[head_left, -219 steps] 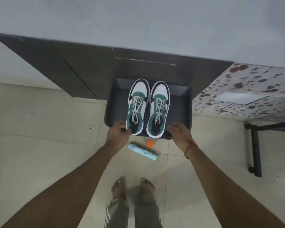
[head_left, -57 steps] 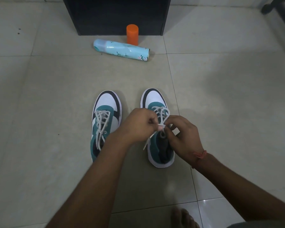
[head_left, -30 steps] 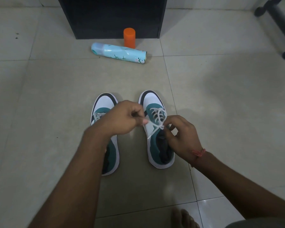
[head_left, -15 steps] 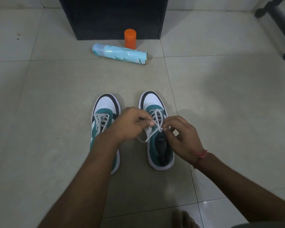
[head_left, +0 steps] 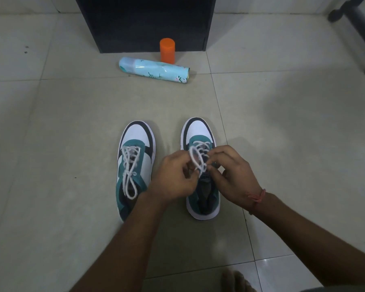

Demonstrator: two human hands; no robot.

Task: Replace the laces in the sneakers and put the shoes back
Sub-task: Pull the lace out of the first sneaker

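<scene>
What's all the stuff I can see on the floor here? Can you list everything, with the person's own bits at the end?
left sneaker: one, white, teal and black, on the tiles, white lace still tied.
right sneaker: one, same colours, beside it, apart.
lace: one, white, on the right sneaker, looped between the hands.
spray can: one, light blue, lying on its side.
orange cap: one, upright behind the can.
cabinet: one, dark, top of view.
black bar: one, top right.
left hand: pinches the lace.
right hand: pinches the lace; red thread at the wrist.
</scene>
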